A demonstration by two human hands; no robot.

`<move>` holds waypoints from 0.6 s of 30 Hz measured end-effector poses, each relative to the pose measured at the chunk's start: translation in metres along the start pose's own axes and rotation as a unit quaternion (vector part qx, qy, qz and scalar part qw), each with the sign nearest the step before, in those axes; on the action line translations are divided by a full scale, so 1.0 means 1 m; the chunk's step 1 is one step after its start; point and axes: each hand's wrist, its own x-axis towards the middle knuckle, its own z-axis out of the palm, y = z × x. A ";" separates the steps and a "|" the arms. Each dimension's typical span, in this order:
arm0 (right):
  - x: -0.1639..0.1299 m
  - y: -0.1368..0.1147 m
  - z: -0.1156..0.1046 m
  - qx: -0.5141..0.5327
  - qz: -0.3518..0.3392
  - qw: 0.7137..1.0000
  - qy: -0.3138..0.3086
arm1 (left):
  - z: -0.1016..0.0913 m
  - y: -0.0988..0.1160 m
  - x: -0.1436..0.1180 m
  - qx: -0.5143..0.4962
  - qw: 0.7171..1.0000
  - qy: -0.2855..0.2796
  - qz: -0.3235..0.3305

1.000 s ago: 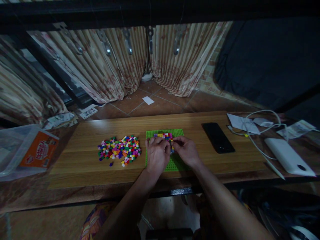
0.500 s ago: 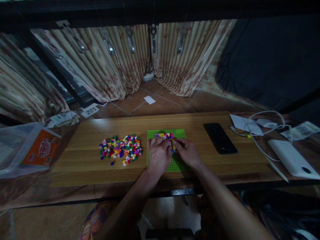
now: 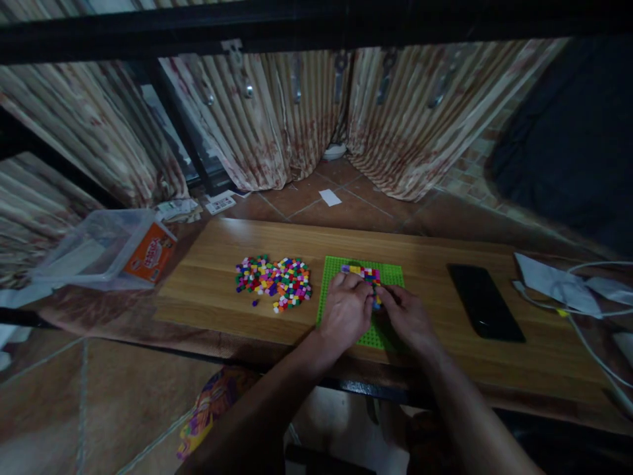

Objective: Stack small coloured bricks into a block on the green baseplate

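A: Status check. We have one green baseplate [image 3: 390,274] at centre frame on the wooden board [image 3: 222,264]. A small multicoloured patch of bricks [image 3: 362,271] sits along its upper edge. We judge the build as early: only that patch is covered, and the studs that show to its right and at the near edge are bare. How much lies under the hands we cannot tell.

B: Hands?

A: Both rest on the plate, knuckles up. Our left hand [image 3: 346,313] is curled, fingertips at the lower edge of the patch. Our right hand [image 3: 408,318] is just beside it, fingers pinched narrow at a coloured piece where the two hands meet. Whether the left grips a piece we cannot tell; its fingertips are hidden.

B: Supply?

A: One loose pile [image 3: 274,282] left of the plate, near but not touching. It holds far too many pieces to count, in mixed colours. One purple stray [image 3: 254,303] lies just below it. We judge that most pieces remain unplaced.

B: Other items, counted?

A: One black phone [image 3: 484,310] right of the plate, screen dark. One clear tub [image 3: 106,247] with an orange label at left of frame. White cables [image 3: 583,323] and papers at the right edge; their count is unclear.
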 end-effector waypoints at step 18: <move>-0.001 -0.007 -0.012 -0.144 -0.006 0.990 -0.006 | -0.041 -0.037 0.001 -0.044 0.989 0.053 -0.130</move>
